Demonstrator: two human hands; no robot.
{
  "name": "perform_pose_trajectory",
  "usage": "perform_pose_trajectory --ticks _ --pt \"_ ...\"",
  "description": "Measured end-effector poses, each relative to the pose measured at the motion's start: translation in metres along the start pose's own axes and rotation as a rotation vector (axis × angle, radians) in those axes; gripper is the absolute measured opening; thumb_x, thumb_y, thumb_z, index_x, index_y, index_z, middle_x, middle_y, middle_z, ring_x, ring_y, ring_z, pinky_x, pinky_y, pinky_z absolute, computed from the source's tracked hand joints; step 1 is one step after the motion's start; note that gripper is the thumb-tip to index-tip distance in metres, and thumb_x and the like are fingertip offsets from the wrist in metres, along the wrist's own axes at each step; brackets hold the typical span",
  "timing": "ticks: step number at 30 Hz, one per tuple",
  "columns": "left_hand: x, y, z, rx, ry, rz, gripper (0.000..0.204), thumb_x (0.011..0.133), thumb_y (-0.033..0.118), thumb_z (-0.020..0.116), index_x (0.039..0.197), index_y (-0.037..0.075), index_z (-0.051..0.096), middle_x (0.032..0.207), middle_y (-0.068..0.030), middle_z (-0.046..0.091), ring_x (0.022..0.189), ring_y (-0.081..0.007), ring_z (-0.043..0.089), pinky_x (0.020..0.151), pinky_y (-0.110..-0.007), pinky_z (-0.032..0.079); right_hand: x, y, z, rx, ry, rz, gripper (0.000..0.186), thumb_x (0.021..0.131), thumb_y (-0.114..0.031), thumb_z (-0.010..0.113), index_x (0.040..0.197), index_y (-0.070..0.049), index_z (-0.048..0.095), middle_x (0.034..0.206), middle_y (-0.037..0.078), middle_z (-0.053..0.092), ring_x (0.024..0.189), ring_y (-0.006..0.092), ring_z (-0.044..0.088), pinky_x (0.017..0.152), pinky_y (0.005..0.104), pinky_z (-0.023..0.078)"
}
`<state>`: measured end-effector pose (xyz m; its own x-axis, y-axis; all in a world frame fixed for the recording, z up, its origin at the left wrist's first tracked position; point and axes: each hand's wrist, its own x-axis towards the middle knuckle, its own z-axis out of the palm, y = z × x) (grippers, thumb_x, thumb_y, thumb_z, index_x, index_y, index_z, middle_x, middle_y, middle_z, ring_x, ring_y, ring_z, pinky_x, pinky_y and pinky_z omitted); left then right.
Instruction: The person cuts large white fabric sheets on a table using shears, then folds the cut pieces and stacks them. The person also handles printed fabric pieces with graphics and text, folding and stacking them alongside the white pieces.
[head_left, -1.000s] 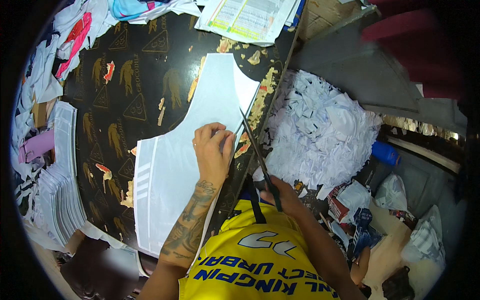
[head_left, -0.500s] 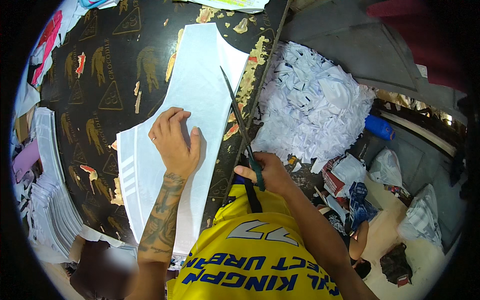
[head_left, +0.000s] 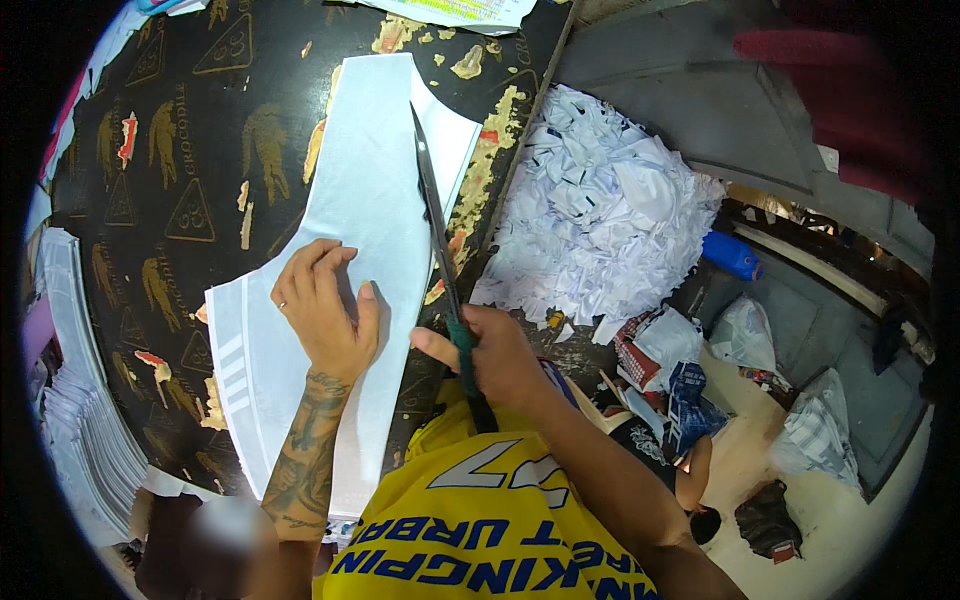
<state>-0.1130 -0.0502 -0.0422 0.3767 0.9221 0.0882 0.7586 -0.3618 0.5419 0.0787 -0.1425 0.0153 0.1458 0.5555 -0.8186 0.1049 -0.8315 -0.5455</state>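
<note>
My left hand [head_left: 325,315] rests on a white piece of fabric [head_left: 355,190] with pale stripes, lying on the worn dark table [head_left: 180,200]. Its fingers are apart and loosely bent. My right hand [head_left: 495,355] is closed round the green-handled grip of long scissors [head_left: 432,190], thumb pointing left. The long blade lies along the right part of the fabric, its tip near the narrow top end; I cannot tell whether fabric is between the blades. Printed papers [head_left: 440,12] lie at the table's far edge.
Stacked white pieces [head_left: 80,410] line the table's left. Right of the table edge are a heap of white scraps [head_left: 600,200], a blue roll [head_left: 732,255], plastic bags [head_left: 815,430] and a dark bag [head_left: 770,520]. Another person [head_left: 690,475] is low at the lower right.
My left hand has slid left and nearer me on the fabric, its fingers loosening. The scissors have moved up along the fabric toward its top end. The whole view has shifted.
</note>
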Motion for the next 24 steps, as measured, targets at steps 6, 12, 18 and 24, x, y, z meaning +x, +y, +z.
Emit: perform_pose_trajectory --ticks 6,12,18,24 --pt "0.001 0.000 -0.001 0.001 -0.018 -0.020 0.041 0.093 0.032 0.066 0.125 0.007 0.066 0.134 -0.0109 0.061 0.131 -0.0329 0.050 0.110 -0.050 0.028 0.007 -0.025 -0.002 0.043 -0.032 0.090 0.065 0.085 -0.063 0.087 0.083 0.001 0.073 0.071 0.014 0.069 0.067 0.0234 0.066 0.071 0.0396 0.055" --pt "-0.001 0.002 -0.003 -0.007 -0.017 -0.028 0.040 0.091 0.030 0.066 0.125 0.008 0.066 0.132 -0.0106 0.061 0.129 -0.0329 0.051 0.108 -0.051 0.029 0.023 -0.041 -0.004 -0.057 -0.017 0.041 0.056 0.090 -0.055 0.087 0.076 -0.005 0.067 0.066 -0.003 0.058 0.062 0.0075 0.054 0.056 0.0277 0.041" --pt "0.004 0.003 -0.004 -0.032 -0.017 -0.048 0.039 0.091 0.029 0.066 0.124 0.008 0.065 0.131 -0.0113 0.061 0.128 -0.0332 0.053 0.108 -0.051 0.030 0.043 -0.044 -0.004 -0.073 -0.028 0.015 0.052 0.093 -0.052 0.086 0.078 -0.007 0.066 0.066 -0.005 0.058 0.056 0.0051 0.050 0.052 0.0250 0.036" --pt "0.012 0.015 -0.015 -0.062 -0.011 -0.124 0.028 0.092 0.021 0.067 0.117 0.009 0.068 0.125 -0.0091 0.063 0.123 -0.0314 0.055 0.105 -0.049 0.033 0.047 -0.062 -0.037 0.052 -0.011 -0.012 0.056 0.086 -0.053 0.090 0.080 0.001 0.074 0.063 0.002 0.059 0.063 0.0125 0.058 0.059 0.0332 0.046"
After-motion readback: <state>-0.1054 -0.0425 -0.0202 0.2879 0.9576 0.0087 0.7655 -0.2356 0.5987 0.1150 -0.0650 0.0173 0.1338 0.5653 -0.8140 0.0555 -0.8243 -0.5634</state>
